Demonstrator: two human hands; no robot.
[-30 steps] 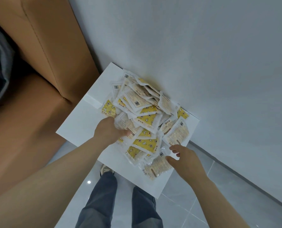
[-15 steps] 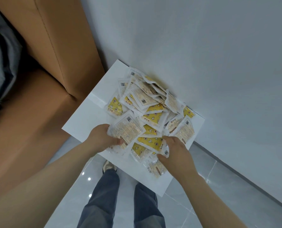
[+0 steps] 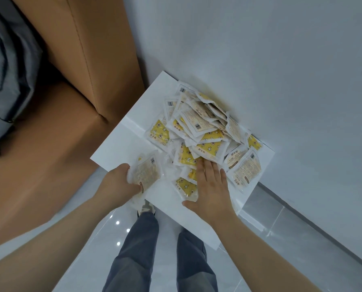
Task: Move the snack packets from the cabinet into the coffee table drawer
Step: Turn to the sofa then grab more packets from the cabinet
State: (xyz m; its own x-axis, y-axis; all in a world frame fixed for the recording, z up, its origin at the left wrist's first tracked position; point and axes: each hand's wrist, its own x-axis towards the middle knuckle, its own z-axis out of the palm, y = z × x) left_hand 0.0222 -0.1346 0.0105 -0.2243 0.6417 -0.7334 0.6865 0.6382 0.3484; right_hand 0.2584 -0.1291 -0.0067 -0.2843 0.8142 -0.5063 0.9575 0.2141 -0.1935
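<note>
Now, left hand: grips snack packet, perhaps several, at near edge of cabinet.
Right hand: flat, fingers straight, to steady pile.

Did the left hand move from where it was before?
Yes. The left hand has pulled back from the snack pile to the near edge of the white cabinet top, towards the person, gripping a packet.
</note>
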